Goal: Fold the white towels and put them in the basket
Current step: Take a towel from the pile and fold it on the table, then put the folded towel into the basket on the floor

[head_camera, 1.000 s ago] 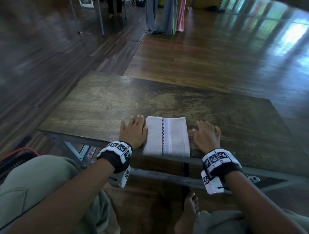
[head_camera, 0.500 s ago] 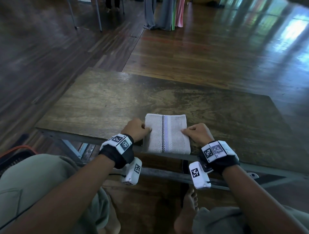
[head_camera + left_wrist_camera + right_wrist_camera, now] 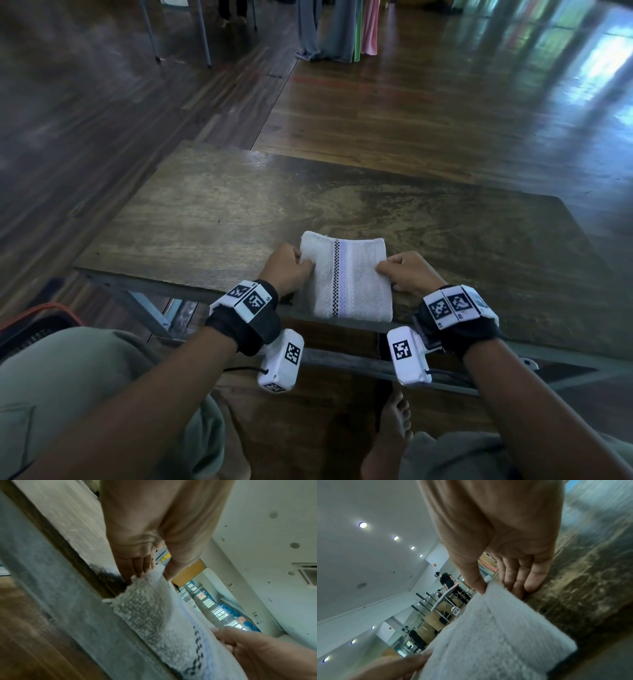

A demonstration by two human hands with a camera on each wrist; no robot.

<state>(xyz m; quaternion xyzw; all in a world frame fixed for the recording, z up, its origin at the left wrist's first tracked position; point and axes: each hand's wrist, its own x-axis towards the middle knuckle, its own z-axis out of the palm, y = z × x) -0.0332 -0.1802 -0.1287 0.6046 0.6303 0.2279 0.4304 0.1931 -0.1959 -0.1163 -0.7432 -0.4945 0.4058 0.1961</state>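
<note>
A folded white towel (image 3: 346, 281) with a checked and lilac stripe lies at the near edge of the wooden table (image 3: 212, 219). My left hand (image 3: 291, 270) pinches its left edge, thumb on top and fingers underneath; the left wrist view shows that hand (image 3: 150, 569) gripping the towel (image 3: 154, 609). My right hand (image 3: 399, 274) pinches the right edge the same way. In the right wrist view the right hand (image 3: 491, 588) holds the towel (image 3: 496, 635) with the thumb over it and the fingers below. The towel's near edge is raised slightly off the table.
A dark basket with an orange rim (image 3: 37, 325) sits on the floor at the left, beside my knee. Metal legs (image 3: 202, 31) and hanging cloths (image 3: 339, 31) stand far behind the table. My bare foot (image 3: 394, 431) is under the table.
One second ago both hands lay flat on the table beside the towel. They have since curled and pinched its left and right edges, and the towel starts to lift.
</note>
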